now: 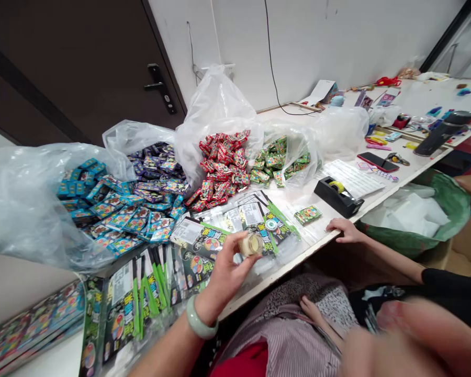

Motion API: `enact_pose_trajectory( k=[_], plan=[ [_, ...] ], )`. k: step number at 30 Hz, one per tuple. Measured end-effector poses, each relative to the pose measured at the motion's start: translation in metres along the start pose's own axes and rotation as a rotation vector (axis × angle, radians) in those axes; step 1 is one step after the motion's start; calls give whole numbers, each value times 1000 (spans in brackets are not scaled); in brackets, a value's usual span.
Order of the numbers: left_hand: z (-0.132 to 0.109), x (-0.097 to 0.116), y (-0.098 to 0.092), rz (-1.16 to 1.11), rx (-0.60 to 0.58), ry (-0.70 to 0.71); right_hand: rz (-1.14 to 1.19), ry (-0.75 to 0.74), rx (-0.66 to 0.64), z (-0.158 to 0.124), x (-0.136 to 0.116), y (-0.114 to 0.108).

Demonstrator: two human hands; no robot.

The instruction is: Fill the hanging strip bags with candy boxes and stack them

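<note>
Here, the left hand [228,269] pinches a small glass jar [251,244] above printed pouches [196,266], onto which a loosened grip could drop it; the blurred right hand's [406,337] state cannot be told.

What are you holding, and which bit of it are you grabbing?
The left hand holds a small, round, pale yellow, glassy-looking jar by its sides, between thumb and fingers. The right hand is too blurred to tell.
</note>
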State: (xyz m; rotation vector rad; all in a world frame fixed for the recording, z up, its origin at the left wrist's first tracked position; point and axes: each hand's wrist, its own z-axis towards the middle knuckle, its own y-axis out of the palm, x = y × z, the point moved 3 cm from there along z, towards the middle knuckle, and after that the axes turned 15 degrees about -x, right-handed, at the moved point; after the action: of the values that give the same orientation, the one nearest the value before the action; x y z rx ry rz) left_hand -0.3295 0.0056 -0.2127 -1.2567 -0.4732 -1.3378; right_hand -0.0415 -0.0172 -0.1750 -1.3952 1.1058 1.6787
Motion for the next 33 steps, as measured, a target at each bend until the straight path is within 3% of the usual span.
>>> enact_pose_trajectory(
  k=[2, 5, 8, 12, 19, 27, 33],
  plan=[
    [-2, 8, 0, 23, -16, 39, -310, -5, 50, 21, 18, -46],
    [-7, 14, 2, 67, -53, 61, -551, -11, 35, 46, 48, -97],
    [-11, 13, 1, 92, -62, 77, -949, -11, -118, 52, 74, -126],
    [-15, 10, -2, 149, -63, 113, -1092, 0, -165, 50, 98, -153],
    [-10, 18, 0, 169, -116, 164, -1184, 26, -217, 53, 113, -173],
    [-8, 28, 6, 246, -123, 165, -1174, -134, -150, 46, 122, -172],
    [-8, 27, 5, 253, -140, 148, -1203, -63, -153, 47, 130, -178]
  ],
)
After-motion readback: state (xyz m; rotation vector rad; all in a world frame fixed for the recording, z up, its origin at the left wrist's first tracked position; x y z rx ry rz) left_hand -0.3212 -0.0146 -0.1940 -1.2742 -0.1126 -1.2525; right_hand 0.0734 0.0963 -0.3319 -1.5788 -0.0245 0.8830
